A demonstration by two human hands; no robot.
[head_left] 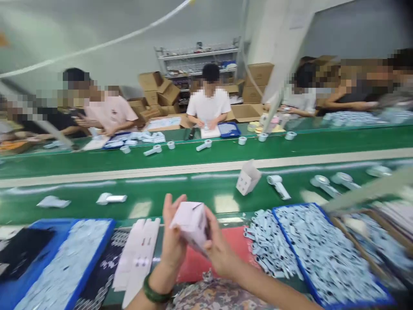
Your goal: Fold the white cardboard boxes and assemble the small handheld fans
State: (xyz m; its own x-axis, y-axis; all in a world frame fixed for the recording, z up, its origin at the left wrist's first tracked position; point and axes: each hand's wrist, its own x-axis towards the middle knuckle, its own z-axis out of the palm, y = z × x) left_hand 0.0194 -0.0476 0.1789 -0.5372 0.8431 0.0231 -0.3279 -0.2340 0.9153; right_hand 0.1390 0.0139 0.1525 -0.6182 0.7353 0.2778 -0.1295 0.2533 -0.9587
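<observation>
A small white carton [192,221] is held up between my two hands, over a red mat [232,245]. My left hand [172,232] cups its left side, thumb and fingers up along it. My right hand [217,245] grips the right side and lower edge. The carton's top looks folded closed; its inside is hidden. Flat white carton blanks [138,254] lie in a stack to the left of the mat. A heap of small light-blue parts [271,245] lies at its right.
Ahead runs a green conveyor [180,185] carrying an open white box [248,177] and several handheld fans [278,186]. Blue trays of pale-blue pieces stand left [108,234] and right [305,269]. Across the belts, people [209,101] sit working. A slanted post [371,185] crosses at right.
</observation>
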